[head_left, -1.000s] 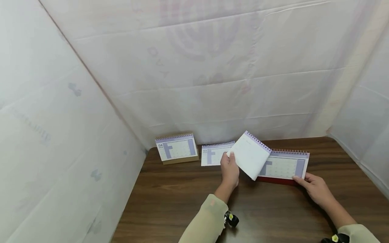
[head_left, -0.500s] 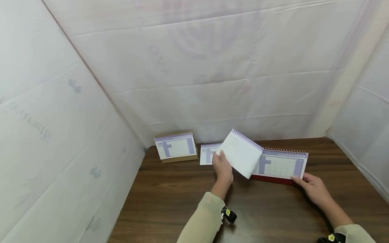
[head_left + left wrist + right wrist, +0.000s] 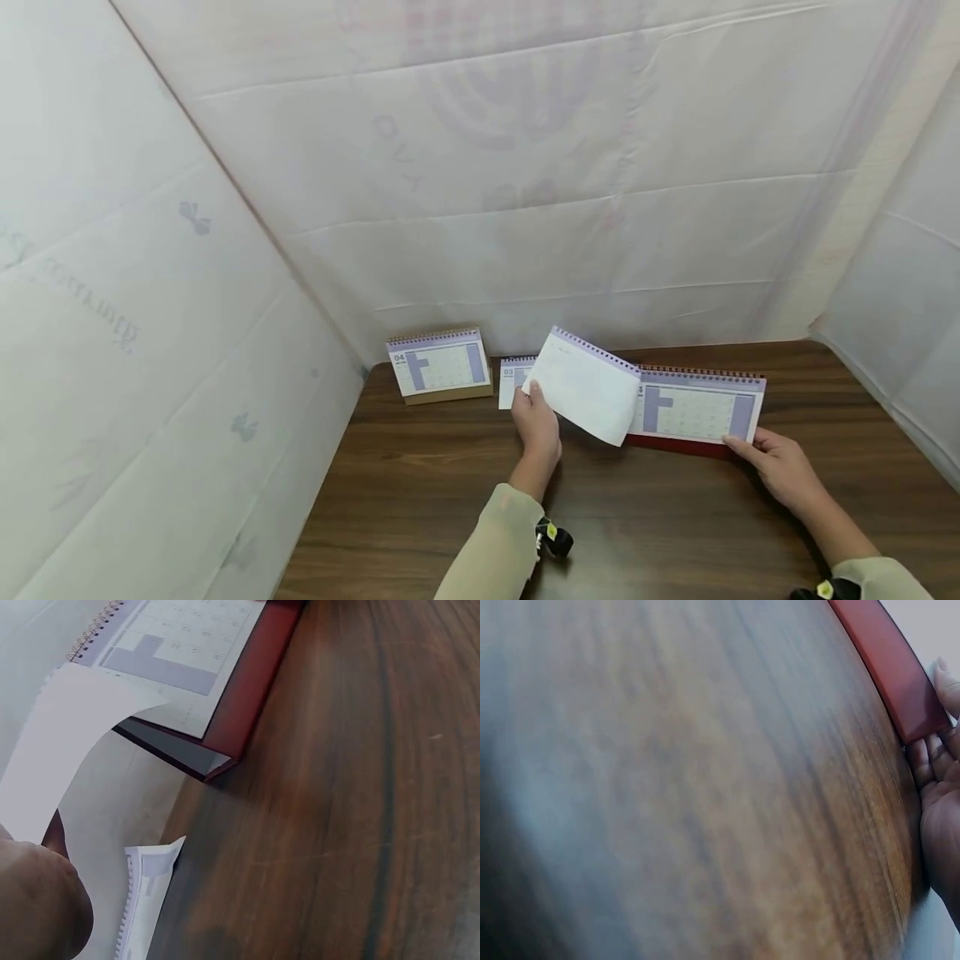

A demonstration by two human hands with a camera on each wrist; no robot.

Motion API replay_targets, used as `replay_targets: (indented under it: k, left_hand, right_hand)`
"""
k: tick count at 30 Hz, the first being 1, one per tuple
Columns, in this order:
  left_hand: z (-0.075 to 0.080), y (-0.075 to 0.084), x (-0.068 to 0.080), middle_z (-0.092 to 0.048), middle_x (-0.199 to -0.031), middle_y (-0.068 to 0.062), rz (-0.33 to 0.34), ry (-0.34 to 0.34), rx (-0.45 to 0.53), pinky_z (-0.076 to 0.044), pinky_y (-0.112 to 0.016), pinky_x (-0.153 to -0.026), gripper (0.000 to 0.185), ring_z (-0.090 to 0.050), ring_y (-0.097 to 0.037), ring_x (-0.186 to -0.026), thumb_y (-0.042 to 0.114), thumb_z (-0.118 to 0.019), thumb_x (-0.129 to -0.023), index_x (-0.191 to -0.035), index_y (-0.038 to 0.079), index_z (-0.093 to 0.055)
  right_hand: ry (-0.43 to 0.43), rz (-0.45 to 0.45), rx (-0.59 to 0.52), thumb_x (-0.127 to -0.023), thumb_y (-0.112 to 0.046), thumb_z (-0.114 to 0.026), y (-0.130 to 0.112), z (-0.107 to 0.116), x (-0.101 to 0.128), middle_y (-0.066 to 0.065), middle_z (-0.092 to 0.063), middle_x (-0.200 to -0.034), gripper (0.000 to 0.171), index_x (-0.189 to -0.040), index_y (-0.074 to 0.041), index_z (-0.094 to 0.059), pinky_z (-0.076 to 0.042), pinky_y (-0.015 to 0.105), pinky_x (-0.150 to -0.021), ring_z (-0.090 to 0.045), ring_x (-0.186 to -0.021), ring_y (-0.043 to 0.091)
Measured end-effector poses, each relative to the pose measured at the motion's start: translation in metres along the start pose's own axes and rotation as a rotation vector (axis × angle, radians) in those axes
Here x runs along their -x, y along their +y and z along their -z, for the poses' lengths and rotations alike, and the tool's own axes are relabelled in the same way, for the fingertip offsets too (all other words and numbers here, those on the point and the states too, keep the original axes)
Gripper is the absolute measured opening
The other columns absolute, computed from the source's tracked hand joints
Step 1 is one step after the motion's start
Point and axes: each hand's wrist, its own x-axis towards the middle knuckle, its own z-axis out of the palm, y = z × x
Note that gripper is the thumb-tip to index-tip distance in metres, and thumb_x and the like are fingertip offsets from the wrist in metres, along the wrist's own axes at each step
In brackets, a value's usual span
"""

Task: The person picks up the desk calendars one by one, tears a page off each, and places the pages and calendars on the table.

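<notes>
My left hand [image 3: 537, 427] pinches the lower left corner of a calendar page [image 3: 583, 385], its blank white side facing me and a purple strip with binding holes along its top. The page's right end overlaps the left end of a red-based desk calendar [image 3: 693, 410]. My right hand [image 3: 782, 468] grips that calendar's lower right corner, thumb on the front page, fingers behind the red base [image 3: 900, 682] in the right wrist view. In the left wrist view the page [image 3: 82, 712] bends in a curve near the calendar's rings. A sheet marked 03 [image 3: 507, 387] lies behind, partly hidden.
A second desk calendar [image 3: 442, 367] on a brown base, showing 04, stands at the back left of the wooden table [image 3: 420, 483]. A pale sheet-covered wall [image 3: 480, 267] rises right behind the table, with others at both sides.
My left hand has moved left with the page, which has swung to a flatter slant and covers more of the 03 sheet. My right hand keeps its grip on the red-based calendar.
</notes>
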Motion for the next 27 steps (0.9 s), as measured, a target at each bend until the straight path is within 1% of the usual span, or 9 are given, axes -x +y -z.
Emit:
replay_targets:
  k: [3, 7, 10, 13, 16, 18, 20, 24, 27]
  left_hand:
    - [0.000, 0.000, 0.001, -0.073, -0.114, -0.014, 0.017, 0.006, -0.009, -0.056, -0.025, -0.084, 0.027, -0.067, -0.012, -0.099, 0.020, -0.046, -0.115, -0.123, 0.000, -0.063]
    - [-0.003, 0.002, 0.000, -0.071, -0.108, -0.012, 0.017, 0.046, -0.028, -0.055, -0.027, -0.082, 0.026, -0.066, -0.013, -0.094, 0.022, -0.046, -0.116, -0.115, 0.002, -0.062]
    - [-0.006, 0.004, 0.000, -0.070, -0.104, -0.012, 0.010, 0.070, -0.034, -0.054, -0.028, -0.080, 0.025, -0.065, -0.014, -0.091, 0.022, -0.046, -0.115, -0.110, 0.002, -0.061]
    - [-0.009, 0.006, -0.001, -0.070, -0.105, -0.012, -0.011, 0.077, -0.039, -0.054, -0.029, -0.081, 0.024, -0.065, -0.014, -0.092, 0.021, -0.047, -0.115, -0.110, 0.002, -0.061]
    - [-0.009, 0.006, -0.002, -0.069, -0.101, -0.010, -0.049, 0.076, -0.066, -0.053, -0.028, -0.080, 0.023, -0.063, -0.012, -0.089, 0.019, -0.047, -0.115, -0.109, 0.002, -0.061]
    - [-0.007, 0.006, -0.001, -0.066, -0.095, -0.006, -0.070, 0.060, -0.080, -0.051, -0.027, -0.078, 0.023, -0.059, -0.010, -0.085, 0.020, -0.048, -0.115, -0.106, 0.003, -0.061]
    - [-0.005, 0.007, 0.001, -0.065, -0.089, -0.002, -0.083, 0.024, -0.061, -0.051, -0.028, -0.073, 0.024, -0.058, -0.009, -0.079, 0.021, -0.049, -0.114, -0.106, 0.003, -0.062]
    - [-0.005, 0.011, 0.009, -0.067, -0.081, 0.005, -0.059, -0.053, 0.051, -0.051, -0.029, -0.064, 0.026, -0.060, -0.007, -0.069, 0.027, -0.055, -0.113, -0.104, 0.006, -0.068]
    - [-0.009, 0.015, 0.018, -0.067, -0.076, 0.010, -0.072, -0.099, 0.122, -0.051, -0.024, -0.063, 0.029, -0.060, -0.004, -0.068, 0.031, -0.061, -0.110, -0.094, 0.007, -0.068]
  right_hand:
    - [-0.009, -0.003, -0.008, -0.107, -0.039, -0.065, 0.000, 0.000, 0.000, 0.003, -0.080, -0.112, 0.047, -0.124, 0.004, -0.075, -0.042, 0.006, -0.072, -0.052, -0.092, -0.020]
    - [-0.018, -0.006, -0.010, -0.107, -0.041, -0.065, -0.001, 0.000, 0.000, -0.020, -0.074, -0.107, 0.047, -0.126, 0.001, -0.075, -0.042, 0.005, -0.073, -0.051, -0.094, -0.022]
    - [-0.015, -0.001, -0.012, -0.107, -0.040, -0.066, -0.001, 0.000, 0.000, -0.029, -0.069, -0.104, 0.047, -0.125, 0.002, -0.075, -0.042, 0.005, -0.073, -0.051, -0.094, -0.022]
    - [-0.005, -0.001, -0.012, -0.107, -0.040, -0.066, -0.002, 0.000, -0.001, -0.027, -0.071, -0.105, 0.046, -0.125, 0.002, -0.076, -0.042, 0.004, -0.073, -0.051, -0.094, -0.022]
    - [-0.011, -0.001, -0.009, -0.107, -0.040, -0.065, -0.003, 0.001, -0.001, -0.011, -0.078, -0.110, 0.048, -0.125, 0.003, -0.075, -0.042, 0.005, -0.073, -0.051, -0.093, -0.021]
    - [-0.014, -0.006, -0.009, -0.107, -0.040, -0.065, -0.004, 0.001, 0.000, 0.000, -0.079, -0.113, 0.048, -0.124, 0.004, -0.075, -0.043, 0.007, -0.072, -0.052, -0.091, -0.019]
    - [-0.016, -0.010, -0.004, -0.107, -0.040, -0.065, -0.004, 0.000, 0.001, 0.003, -0.080, -0.113, 0.048, -0.124, 0.004, -0.075, -0.043, 0.008, -0.071, -0.053, -0.089, -0.017]
    - [-0.008, -0.026, -0.010, -0.107, -0.040, -0.065, -0.003, -0.002, 0.003, -0.014, -0.078, -0.104, 0.047, -0.125, 0.002, -0.075, -0.043, 0.009, -0.070, -0.054, -0.088, -0.015]
    - [-0.003, -0.035, -0.014, -0.107, -0.041, -0.065, -0.003, -0.005, 0.005, -0.016, -0.077, -0.103, 0.047, -0.125, 0.002, -0.075, -0.043, 0.008, -0.071, -0.053, -0.088, -0.016]
